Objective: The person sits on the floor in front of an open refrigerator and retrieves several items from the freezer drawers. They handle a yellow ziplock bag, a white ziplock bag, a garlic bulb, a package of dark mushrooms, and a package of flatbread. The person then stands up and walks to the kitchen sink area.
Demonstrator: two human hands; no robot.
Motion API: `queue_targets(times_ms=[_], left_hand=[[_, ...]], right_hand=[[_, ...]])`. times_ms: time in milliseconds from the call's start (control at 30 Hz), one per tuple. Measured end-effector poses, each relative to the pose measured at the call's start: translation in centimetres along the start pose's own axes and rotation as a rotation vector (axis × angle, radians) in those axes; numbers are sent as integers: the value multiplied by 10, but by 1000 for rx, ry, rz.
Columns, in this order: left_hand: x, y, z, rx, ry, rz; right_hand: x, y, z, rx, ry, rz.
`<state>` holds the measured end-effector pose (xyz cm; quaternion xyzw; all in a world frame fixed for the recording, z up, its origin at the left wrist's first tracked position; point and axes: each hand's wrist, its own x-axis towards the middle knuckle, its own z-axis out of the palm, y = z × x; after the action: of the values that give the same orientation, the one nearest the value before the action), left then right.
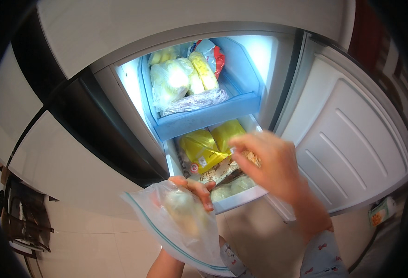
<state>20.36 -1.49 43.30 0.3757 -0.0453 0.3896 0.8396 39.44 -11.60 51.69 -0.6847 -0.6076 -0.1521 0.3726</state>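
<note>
Left hand (197,189) is grasping a clear zip bag (160,217) at its upper right. Farther up and left of that hand, a black panel (104,132) is slanting beside a white panel (69,153). Below-left of the fingers, the bag is spreading toward the forearm, pale rounded lumps (181,204) showing through its plastic. Straight above the same hand, a blue drawer (208,116) is holding pale plastic bags (167,85), a crinkled clear-wrapped bundle (197,101), a long yellow pack (204,69) and a red-and-white packet (218,58). Just beyond its fingertips, a lower white drawer (241,201) is holding two yellow packets (199,146) and, nearer, wrapped round pale things (243,184). Over that drawer's right side the right hand (266,160) is hovering, fingers bent; it is blurred, so I cannot tell whether it is pinching anything. Below its wrist, a patterned sleeve (322,252) is covering the forearm; to its right, a white door (347,148) is standing open.
</note>
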Motion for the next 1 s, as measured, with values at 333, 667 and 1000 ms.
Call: queue_targets(times_ms=[333,667,1000], left_hand=[[0,3,2,-93,-11,-63],[0,5,14,-128,12,-146],[3,2,3,-160,8,-155]], right_hand=[[129,49,64,-238,-151,31],[189,34,148,-208,-59,-148],[198,45,164,53,98,42]])
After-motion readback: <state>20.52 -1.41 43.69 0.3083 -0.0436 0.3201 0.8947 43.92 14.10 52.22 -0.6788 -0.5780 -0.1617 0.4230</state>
